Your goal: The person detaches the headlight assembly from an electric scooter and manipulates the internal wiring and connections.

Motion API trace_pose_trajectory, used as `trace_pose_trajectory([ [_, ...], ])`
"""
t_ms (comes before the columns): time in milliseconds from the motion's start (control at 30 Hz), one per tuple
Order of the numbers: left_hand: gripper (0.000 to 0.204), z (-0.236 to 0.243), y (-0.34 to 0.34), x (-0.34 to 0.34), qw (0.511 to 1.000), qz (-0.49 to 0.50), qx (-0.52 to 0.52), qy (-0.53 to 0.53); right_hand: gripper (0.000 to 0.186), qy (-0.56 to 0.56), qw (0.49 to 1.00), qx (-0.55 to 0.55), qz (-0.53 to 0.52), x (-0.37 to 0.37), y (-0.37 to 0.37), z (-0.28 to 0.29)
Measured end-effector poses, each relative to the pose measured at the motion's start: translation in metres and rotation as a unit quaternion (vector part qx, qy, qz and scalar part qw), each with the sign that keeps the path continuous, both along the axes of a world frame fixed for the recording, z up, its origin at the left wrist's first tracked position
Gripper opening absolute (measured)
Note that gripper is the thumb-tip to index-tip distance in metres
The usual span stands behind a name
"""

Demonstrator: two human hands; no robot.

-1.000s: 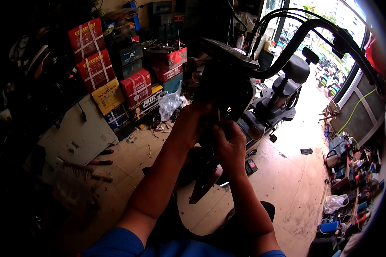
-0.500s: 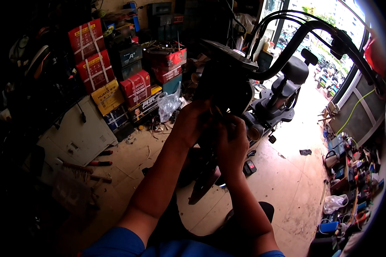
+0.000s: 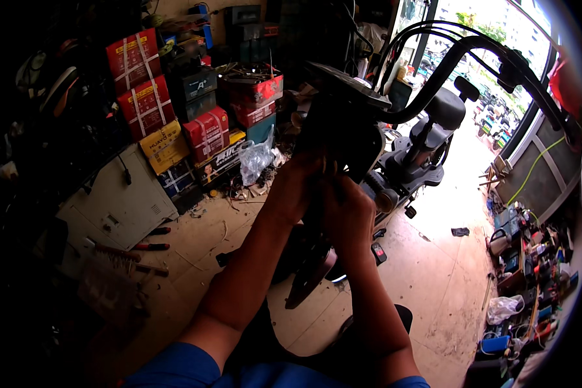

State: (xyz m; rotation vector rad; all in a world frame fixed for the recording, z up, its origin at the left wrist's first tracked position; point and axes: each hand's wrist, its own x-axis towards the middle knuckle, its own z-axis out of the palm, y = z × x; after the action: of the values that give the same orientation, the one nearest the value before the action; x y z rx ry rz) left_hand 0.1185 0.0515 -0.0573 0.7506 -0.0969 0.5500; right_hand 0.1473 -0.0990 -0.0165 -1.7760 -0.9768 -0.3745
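Both my hands work close together at the dark front column of a black electric two-wheeler [image 3: 330,116], below its curved handlebar [image 3: 448,59]. My left hand [image 3: 294,184] has its fingers closed around something in the shadow of the column. My right hand [image 3: 349,204] is just right and below, its fingers curled against a small, thin, light-coloured piece [image 3: 332,167] that I cannot make out. Dark cables arch over the handlebar, and the seat [image 3: 445,105] stands behind, to the right.
Stacked red, yellow and dark boxes [image 3: 207,134] line the back left, beside a plastic bag [image 3: 257,161]. A pale metal panel [image 3: 113,207] lies with tools around it. Crowded tools and parts [image 3: 530,278] run along the right. An open doorway [image 3: 485,132] shows parked two-wheelers outside.
My right hand has moved slightly right and tilted, with its fingers shifting on the small piece. My left hand stays at the column, moved only slightly. The handlebar sits marginally lower in view.
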Motion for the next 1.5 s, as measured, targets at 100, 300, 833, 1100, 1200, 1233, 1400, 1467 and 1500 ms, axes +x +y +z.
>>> trace_pose_trajectory([
  [100,0.029,0.002,-0.003,0.004,1.0,0.002,0.012,0.005,0.024,0.107,0.992,0.035,0.05,0.003,0.004,-0.004],
  [300,0.022,0.016,0.013,0.002,0.996,-0.007,0.058,0.066,0.028,0.295,0.942,0.089,0.135,0.005,0.001,0.001],
  [833,0.019,0.018,0.018,0.005,0.993,-0.114,-0.009,0.033,0.021,0.315,0.93,0.147,0.12,0.002,-0.003,-0.001],
  [1100,0.021,0.007,0.028,0.012,0.982,-0.181,-0.047,0.013,0.021,0.344,0.916,0.154,0.14,0.0,-0.003,-0.006],
  [1200,0.02,0.003,0.035,0.013,0.981,-0.187,-0.054,0.019,0.019,0.355,0.909,0.131,0.176,0.0,-0.007,-0.003],
  [1233,0.02,0.003,0.035,0.014,0.98,-0.19,-0.052,0.014,0.019,0.353,0.906,0.13,0.196,0.001,-0.008,-0.005],
  [1400,0.014,0.008,0.034,0.016,0.99,-0.131,-0.027,0.052,0.027,0.301,0.923,0.041,0.234,-0.006,-0.005,0.002],
  [1467,0.016,0.02,0.023,0.013,0.99,-0.061,-0.028,0.124,0.03,0.227,0.949,-0.014,0.218,-0.004,-0.003,0.003],
  [1500,0.017,0.024,0.022,0.012,0.988,-0.039,-0.018,0.149,0.031,0.201,0.955,-0.048,0.214,-0.002,-0.003,0.008],
])
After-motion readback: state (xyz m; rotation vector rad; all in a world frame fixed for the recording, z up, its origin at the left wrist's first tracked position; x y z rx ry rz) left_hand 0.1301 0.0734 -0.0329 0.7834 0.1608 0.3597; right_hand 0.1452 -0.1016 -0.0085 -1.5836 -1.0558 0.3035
